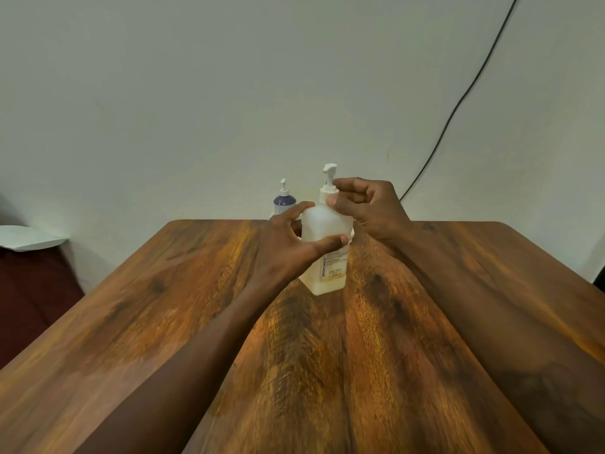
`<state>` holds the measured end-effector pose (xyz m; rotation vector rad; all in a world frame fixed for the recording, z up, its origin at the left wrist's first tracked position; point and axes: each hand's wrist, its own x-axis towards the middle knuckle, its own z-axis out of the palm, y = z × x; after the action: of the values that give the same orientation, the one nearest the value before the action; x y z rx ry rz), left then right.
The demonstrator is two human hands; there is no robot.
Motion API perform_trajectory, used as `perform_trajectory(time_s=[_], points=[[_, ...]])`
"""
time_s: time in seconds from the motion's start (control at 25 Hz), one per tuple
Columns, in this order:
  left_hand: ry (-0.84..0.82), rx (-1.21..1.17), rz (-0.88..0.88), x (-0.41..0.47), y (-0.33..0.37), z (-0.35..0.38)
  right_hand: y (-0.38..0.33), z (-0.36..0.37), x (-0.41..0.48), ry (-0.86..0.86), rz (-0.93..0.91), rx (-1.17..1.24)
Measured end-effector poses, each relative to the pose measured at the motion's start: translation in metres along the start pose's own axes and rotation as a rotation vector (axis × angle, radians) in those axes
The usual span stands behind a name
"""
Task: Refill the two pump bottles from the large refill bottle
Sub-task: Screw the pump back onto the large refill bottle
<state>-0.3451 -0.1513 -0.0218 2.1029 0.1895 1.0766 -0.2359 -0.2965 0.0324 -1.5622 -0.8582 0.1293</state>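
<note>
Fingers (329,241) round square frosted bottle (327,222)

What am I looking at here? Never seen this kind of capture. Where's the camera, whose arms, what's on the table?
No robot here: one picture from a wide-angle camera worn on a person's head, looking forward and down, so the two arms are the wearer's own. The left hand grips the body of a white pump bottle, which stands on the wooden table. The right hand pinches the pump collar, likely to unscrew it. Behind it, by the far edge, stands a smaller pump bottle with a bluish top. A black cable runs down the wall.
</note>
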Motion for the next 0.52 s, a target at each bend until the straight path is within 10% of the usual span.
perform_trajectory(time_s=[0.52], points=[[-0.020,-0.024,0.011,-0.002,-0.006,-0.004,-0.011,0.007,0.001,0.006,-0.006,-0.043]])
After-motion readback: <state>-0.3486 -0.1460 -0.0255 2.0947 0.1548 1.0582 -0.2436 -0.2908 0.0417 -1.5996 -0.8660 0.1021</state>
